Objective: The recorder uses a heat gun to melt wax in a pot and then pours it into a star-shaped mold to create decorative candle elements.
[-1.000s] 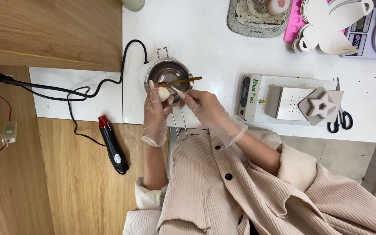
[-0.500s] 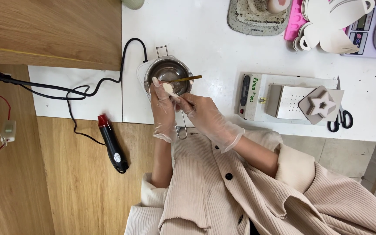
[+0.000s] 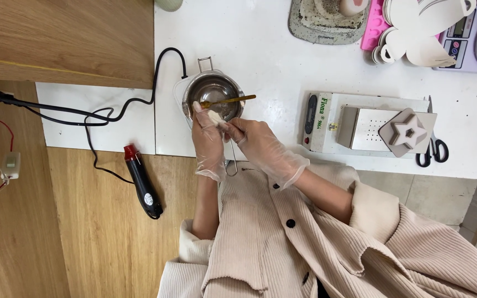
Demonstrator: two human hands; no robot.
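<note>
You have a white box-shaped machine [image 3: 360,124] right of the metal pot, with a dark oblong panel [image 3: 311,113] on its left end and a printed label [image 3: 324,112] beside it. At the table's top right corner stands a lilac scale [image 3: 470,38]; its small grey screen [image 3: 464,26] sits above coloured buttons.

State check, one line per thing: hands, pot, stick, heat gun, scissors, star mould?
left hand: gloved, holding a pale lump at the pot's rim
right hand: gloved, fingertips at the lump
metal pot: uncovered, upright
wooden stick: lying across the pot
heat gun: lying down, unheld
scissors: closed
star mould: resting on the white machine
</note>
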